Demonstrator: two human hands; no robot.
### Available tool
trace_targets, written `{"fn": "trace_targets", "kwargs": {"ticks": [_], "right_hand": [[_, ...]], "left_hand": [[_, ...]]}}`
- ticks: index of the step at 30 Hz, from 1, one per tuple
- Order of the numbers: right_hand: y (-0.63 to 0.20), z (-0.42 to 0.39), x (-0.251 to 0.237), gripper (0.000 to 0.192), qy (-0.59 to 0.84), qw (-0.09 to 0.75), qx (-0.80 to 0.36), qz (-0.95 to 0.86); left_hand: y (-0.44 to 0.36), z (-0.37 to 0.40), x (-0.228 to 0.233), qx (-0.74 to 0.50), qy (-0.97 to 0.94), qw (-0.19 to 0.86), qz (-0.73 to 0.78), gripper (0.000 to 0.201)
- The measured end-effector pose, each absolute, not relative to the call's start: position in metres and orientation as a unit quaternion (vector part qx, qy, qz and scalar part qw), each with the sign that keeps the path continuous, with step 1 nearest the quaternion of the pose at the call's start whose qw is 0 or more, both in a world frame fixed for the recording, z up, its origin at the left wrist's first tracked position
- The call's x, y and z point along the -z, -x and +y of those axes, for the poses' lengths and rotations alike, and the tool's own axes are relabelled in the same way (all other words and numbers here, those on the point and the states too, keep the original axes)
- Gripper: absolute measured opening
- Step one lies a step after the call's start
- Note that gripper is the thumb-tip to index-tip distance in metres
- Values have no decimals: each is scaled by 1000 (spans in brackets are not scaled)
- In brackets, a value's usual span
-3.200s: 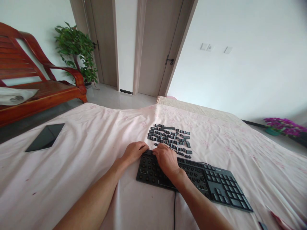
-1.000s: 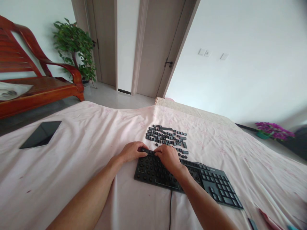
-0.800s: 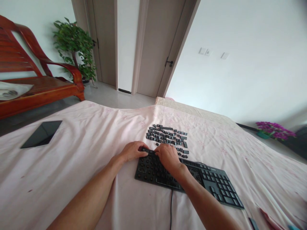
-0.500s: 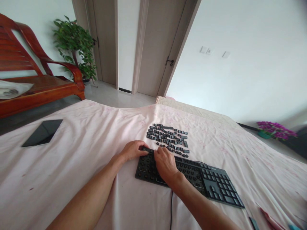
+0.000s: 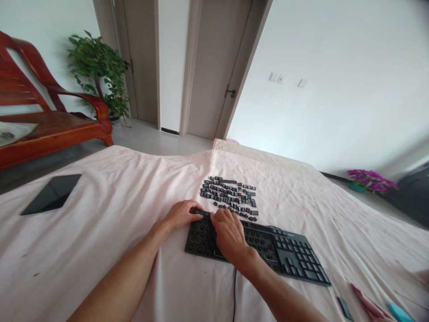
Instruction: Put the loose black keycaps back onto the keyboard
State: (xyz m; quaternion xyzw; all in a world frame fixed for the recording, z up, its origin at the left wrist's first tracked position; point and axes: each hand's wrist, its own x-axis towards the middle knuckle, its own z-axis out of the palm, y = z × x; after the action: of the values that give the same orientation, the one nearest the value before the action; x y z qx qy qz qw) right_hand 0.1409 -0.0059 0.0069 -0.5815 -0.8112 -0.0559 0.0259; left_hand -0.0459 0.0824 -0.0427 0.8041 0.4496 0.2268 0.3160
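Note:
A black keyboard (image 5: 287, 258) lies on the pink cloth, its left and middle sections stripped of keycaps and its right-hand keys in place. At its far left corner, my left hand (image 5: 183, 213) is closed on the edge, thumb on top. My right hand (image 5: 230, 233) reaches over the keyboard, fingers bent and pinched together at the far edge's key row. Whatever lies under those fingertips is hidden. Just beyond the keyboard, loose black keycaps (image 5: 228, 193) are spread in rough rows, with a long bar-shaped keycap (image 5: 229, 181) among them.
A dark tablet (image 5: 52, 194) lies on the cloth (image 5: 117, 259) at left. A cable (image 5: 235, 290) runs from the keyboard's near side. Near the lower right are a small dark flat piece (image 5: 345, 308), a pink cloth (image 5: 368, 302) and a teal item (image 5: 398, 311).
The whole view has shifted slightly, so the scene sits a little farther left and lower. Both hands keep nearly the same places on the keyboard, with no clear change in grip.

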Motion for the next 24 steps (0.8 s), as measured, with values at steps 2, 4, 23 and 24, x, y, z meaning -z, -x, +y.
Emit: {"fn": "trace_targets", "kwargs": {"ticks": [2, 4, 23, 24], "right_hand": [[-144, -6, -3, 38, 587, 48, 49, -806], [-151, -2, 0, 36, 595, 78, 12, -800], [-155, 18, -4, 26, 612, 130, -16, -780], [-155, 18, -4, 26, 616, 135, -20, -776]], "left_hand": [[46, 82, 43, -229, -804, 314, 450, 30], [46, 82, 42, -228, -805, 310, 452, 30], [45, 80, 36, -213, -801, 315, 462, 30], [46, 80, 36, -213, -802, 314, 461, 30]]}}
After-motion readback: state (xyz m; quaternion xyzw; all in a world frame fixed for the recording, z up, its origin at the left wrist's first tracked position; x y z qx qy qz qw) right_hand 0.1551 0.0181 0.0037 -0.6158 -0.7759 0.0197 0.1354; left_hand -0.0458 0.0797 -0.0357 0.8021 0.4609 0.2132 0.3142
